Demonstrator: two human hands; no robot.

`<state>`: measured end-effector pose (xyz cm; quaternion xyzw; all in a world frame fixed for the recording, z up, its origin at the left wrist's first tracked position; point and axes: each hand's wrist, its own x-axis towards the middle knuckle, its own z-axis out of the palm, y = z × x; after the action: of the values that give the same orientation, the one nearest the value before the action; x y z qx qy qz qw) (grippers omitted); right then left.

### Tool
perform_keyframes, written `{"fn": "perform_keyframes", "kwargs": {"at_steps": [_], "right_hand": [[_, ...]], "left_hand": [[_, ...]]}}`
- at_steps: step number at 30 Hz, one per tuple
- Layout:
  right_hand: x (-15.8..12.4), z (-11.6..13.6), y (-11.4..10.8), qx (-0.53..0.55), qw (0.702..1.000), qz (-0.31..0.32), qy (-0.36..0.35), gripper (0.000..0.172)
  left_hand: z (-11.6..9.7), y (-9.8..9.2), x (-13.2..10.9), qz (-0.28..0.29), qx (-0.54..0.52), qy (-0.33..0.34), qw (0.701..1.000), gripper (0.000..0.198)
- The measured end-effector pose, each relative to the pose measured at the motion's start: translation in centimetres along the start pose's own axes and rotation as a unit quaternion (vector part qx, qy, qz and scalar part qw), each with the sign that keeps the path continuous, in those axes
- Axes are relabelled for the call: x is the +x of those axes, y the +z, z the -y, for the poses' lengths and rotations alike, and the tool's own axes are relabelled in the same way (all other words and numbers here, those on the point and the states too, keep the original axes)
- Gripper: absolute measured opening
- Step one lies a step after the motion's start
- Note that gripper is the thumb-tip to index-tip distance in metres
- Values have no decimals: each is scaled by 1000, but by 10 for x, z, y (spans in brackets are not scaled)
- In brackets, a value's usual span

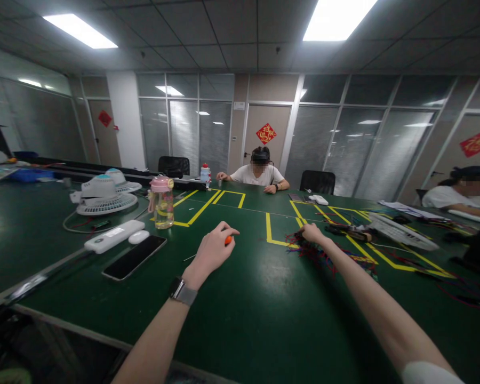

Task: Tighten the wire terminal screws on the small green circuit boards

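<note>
My left hand (213, 250) rests on the green table (240, 309) with its fingers curled around an orange-handled tool (228, 240); a thin metal shaft sticks out to the left of the hand. A watch sits on that wrist. My right hand (312, 233) reaches far forward and its fingers close on a tangle of red, blue and dark wires (316, 253) lying by a yellow tape line. What the fingers pinch is hidden in the bundle.
A black phone (134, 257), a white remote (114, 236) and a pink-lidded bottle (162, 202) lie to the left, with white fans (104, 194) behind. A person sits across the table, another at far right. A keyboard (402, 231) and more wires lie right.
</note>
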<state>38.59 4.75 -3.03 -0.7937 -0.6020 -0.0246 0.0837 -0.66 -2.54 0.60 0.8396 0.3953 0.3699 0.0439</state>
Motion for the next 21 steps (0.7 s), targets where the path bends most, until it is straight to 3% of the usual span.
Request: {"fn": "perform_keyframes", "kwargs": {"at_steps": [8, 15, 21], "right_hand": [[8, 18, 1, 16, 999, 21, 24, 40], [8, 69, 14, 50, 997, -21, 51, 30], [-1, 113, 20, 110, 988, -75, 73, 33]], "left_hand": [[-1, -1, -2, 9, -14, -4, 1000, 28], [-4, -1, -2, 8, 5, -5, 1000, 29], [-6, -2, -3, 5, 15, 4, 1000, 27]]}}
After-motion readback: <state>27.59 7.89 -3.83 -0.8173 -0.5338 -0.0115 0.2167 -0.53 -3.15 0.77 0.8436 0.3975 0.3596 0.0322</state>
